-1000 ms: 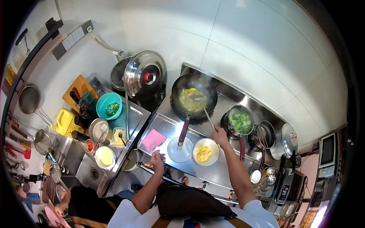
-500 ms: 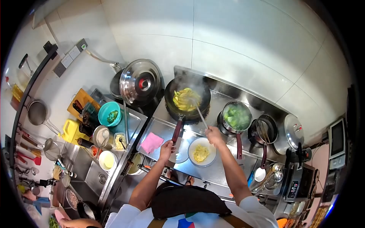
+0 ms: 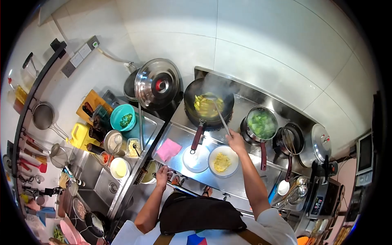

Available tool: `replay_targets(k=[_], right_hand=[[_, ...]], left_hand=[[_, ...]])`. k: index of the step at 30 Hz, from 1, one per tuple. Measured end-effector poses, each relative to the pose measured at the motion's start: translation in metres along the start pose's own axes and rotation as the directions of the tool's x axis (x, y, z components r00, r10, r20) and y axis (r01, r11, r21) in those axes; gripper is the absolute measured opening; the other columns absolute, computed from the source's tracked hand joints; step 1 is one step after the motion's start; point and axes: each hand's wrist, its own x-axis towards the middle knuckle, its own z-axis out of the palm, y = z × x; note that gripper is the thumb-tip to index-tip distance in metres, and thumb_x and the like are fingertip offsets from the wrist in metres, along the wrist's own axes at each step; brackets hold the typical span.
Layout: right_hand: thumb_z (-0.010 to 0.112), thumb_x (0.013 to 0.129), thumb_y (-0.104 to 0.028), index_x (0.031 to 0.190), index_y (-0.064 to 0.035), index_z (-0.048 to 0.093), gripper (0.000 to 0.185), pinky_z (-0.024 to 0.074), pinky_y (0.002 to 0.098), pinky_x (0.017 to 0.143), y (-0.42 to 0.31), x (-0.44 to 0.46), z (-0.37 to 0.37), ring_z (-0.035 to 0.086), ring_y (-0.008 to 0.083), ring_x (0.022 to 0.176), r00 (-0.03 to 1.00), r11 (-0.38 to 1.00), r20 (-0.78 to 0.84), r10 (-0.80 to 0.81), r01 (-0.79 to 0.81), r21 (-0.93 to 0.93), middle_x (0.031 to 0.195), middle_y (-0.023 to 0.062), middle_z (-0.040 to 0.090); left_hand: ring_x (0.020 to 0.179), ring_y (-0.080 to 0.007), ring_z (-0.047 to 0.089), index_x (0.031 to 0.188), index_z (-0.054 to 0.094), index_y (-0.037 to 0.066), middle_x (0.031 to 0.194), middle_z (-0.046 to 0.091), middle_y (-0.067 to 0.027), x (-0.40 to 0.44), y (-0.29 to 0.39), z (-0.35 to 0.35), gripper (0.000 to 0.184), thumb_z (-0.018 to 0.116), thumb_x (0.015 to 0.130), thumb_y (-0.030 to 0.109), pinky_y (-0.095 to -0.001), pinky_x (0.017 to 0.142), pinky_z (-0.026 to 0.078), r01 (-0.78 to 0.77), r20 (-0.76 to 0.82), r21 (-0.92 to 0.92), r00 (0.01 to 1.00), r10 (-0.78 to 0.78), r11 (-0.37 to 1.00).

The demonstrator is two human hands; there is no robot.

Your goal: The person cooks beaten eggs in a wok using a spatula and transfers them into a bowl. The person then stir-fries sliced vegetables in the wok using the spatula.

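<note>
My right hand [image 3: 235, 141] is closed round the long metal handle of a spatula [image 3: 223, 118]; its far end sits among yellow-green pieces [image 3: 207, 105] in a steaming wok [image 3: 191, 92]. The wok's dark red handle [image 3: 197, 136] is free of any hand. Down at the stove's front edge, my left hand [image 3: 162, 175] has its fingers curled; what they grip, if anything, is hidden. Between my arms, a white bowl [image 3: 234, 166] holds a pale yellow chopped food [image 3: 222, 162]. Beside it are a round white lid or plate [image 3: 195, 163] and a pink cloth [image 3: 168, 150].
A pot of green vegetables [image 3: 262, 123] steams right of the wok, its handle pointing towards me. Farther right are a smaller pan [image 3: 294, 128] with a whisk and a large lid [image 3: 320, 145]. Left stand a big lidded pot [image 3: 158, 83], a teal bowl [image 3: 122, 117] and a sink [image 3: 104, 190].
My left hand has let go of the wok handle and moved down and left to the stove's front edge. The spatula stays in my right hand, in the wok. The view has shifted slightly.
</note>
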Motion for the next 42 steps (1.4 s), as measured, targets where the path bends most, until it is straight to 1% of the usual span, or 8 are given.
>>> replay_targets(k=[6,12,17,21,25,31,37,42], right_hand=[[0.066,0.086,-0.025,0.126,-0.0076,0.06,0.044,0.0501,0.0476,0.083,-0.006,-0.012,0.023,0.062,0.0453,0.096,0.998,0.961,-0.037,0.047,-0.056,-0.272,0.102,0.0257,0.066],[0.065,0.083,-0.022,0.125,-0.0058,0.06,0.046,0.0499,0.0445,0.075,-0.075,-0.064,-0.021,0.065,0.0385,0.082,0.999,0.916,0.007,0.05,-0.043,-0.4,0.088,0.0239,0.066],[0.061,0.09,-0.019,0.125,0.0005,0.061,0.041,0.0444,0.03,0.047,-0.098,-0.081,-0.02,0.054,0.0126,0.05,0.966,0.963,-0.014,0.257,-0.255,0.085,0.067,0.0067,0.061],[0.055,0.093,-0.016,0.123,0.0021,0.058,0.035,0.0329,0.0232,0.034,-0.126,-0.09,0.015,0.042,0.0065,0.04,0.96,0.822,-0.026,0.277,-0.223,0.524,0.062,-0.0011,0.051],[0.056,0.09,-0.014,0.086,-0.0041,0.057,0.01,0.0321,0.0238,0.033,-0.092,-0.075,0.051,0.041,0.0081,0.039,0.926,0.81,0.089,0.367,-0.365,0.458,0.061,-0.0014,0.049],[0.056,0.095,-0.021,0.088,-0.0061,0.06,0.017,0.0263,0.0237,0.031,-0.104,-0.076,0.066,0.037,0.0056,0.036,0.884,0.814,-0.066,0.462,-0.394,0.428,0.056,-0.0024,0.046],[0.052,0.099,-0.022,0.093,-0.0041,0.063,0.021,0.0255,0.0235,0.03,-0.09,-0.078,0.079,0.035,0.0058,0.034,0.899,0.854,-0.074,0.432,-0.381,0.355,0.056,-0.0017,0.047],[0.057,0.092,-0.017,0.113,0.0029,0.065,0.03,0.0438,0.0335,0.042,-0.03,-0.068,0.107,0.055,0.0175,0.047,0.936,0.964,-0.265,0.232,-0.258,-0.067,0.066,0.0071,0.061]], left_hand=[[0.075,-0.015,0.066,0.119,0.058,0.005,0.099,0.069,-0.009,0.007,0.021,-0.017,0.033,0.055,0.099,0.031,-0.0267,0.063,0.052,-0.007,0.051,0.008,0.999,0.006,1.0],[0.075,-0.0125,0.064,0.122,0.054,0.001,0.1,0.068,-0.0113,0.015,0.016,-0.039,0.031,0.052,0.1,0.022,-0.0228,0.06,0.05,0.04,0.118,-0.003,0.992,-0.039,0.999],[0.078,-0.0111,0.059,0.128,0.051,0.002,0.096,0.067,-0.0078,0.018,0.036,-0.06,0.033,0.048,0.101,0.02,-0.0238,0.06,0.049,-0.222,-0.092,-0.161,0.973,0.209,0.962],[0.068,-0.0088,0.054,0.128,0.052,0.003,0.09,0.066,-0.0057,0.011,0.106,-0.103,0.029,0.044,0.103,0.014,-0.0224,0.062,0.045,-0.585,-0.327,0.021,0.762,0.559,0.811],[0.066,-0.0074,0.052,0.122,0.055,0.004,0.087,0.064,-0.0042,0.015,0.168,-0.163,0.025,0.044,0.103,0.015,-0.0217,0.059,0.043,-0.668,-0.558,0.189,0.53,0.639,0.719],[0.066,-0.0081,0.053,0.114,0.056,0.003,0.085,0.063,-0.0052,0.072,0.176,-0.327,0.018,0.048,0.1,0.013,-0.023,0.057,0.045,-0.653,-0.753,0.311,0.275,0.598,0.691],[0.067,-0.0182,0.06,0.103,0.056,-0.001,0.087,0.064,-0.0093,0.121,0.115,-0.421,0.02,0.059,0.089,0.014,-0.03,0.061,0.05,-0.219,-0.742,0.355,0.525,0.416,0.909],[0.064,-0.0227,0.061,0.104,0.053,-0.002,0.088,0.064,-0.0142,0.134,0.095,-0.429,0.024,0.06,0.082,0.005,-0.0361,0.053,0.052,-0.11,-0.711,-0.11,0.703,-0.001,0.988]])
